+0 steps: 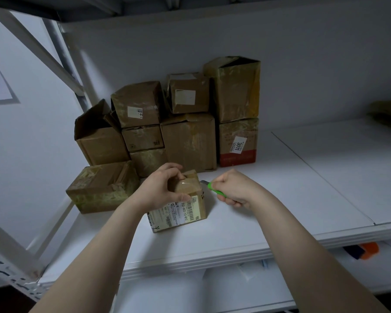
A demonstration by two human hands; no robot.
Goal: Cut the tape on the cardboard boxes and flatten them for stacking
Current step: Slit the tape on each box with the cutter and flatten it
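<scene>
Cardboard, brown and scuffed, makes up the small box (190, 213) at the centre of the frame, which stands on the white shelf (246, 233). Glossy clear tape runs over its top, and a white shipping label (178, 214) with barcodes covers the face turned toward the camera.

The left hand (160, 188) grips the top of the small box from the left of the frame, with the fingers curled over the far edge and the thumb pressed on the taped near edge. The right hand (235, 188), just right of the box, is closed in a fist round a green utility knife (217, 192). Its short grey blade (204, 182) points at the box's upper right corner; whether the tip touches the cardboard cannot be told.

Close behind the small box, a pile of larger boxes (190, 141) leans against the back wall, stacked two and three high. At its right end sits a red-banded box (237, 152) with a tag reading 3011. At the pile's left end an open-flapped box (99, 141) gapes upward. In front of that, a heavily taped box (99, 188) lies just beside the left wrist. A perforated rack upright (16, 279) crosses the lower left corner. An orange and dark object (368, 248) shows on the lower level at the right edge
</scene>
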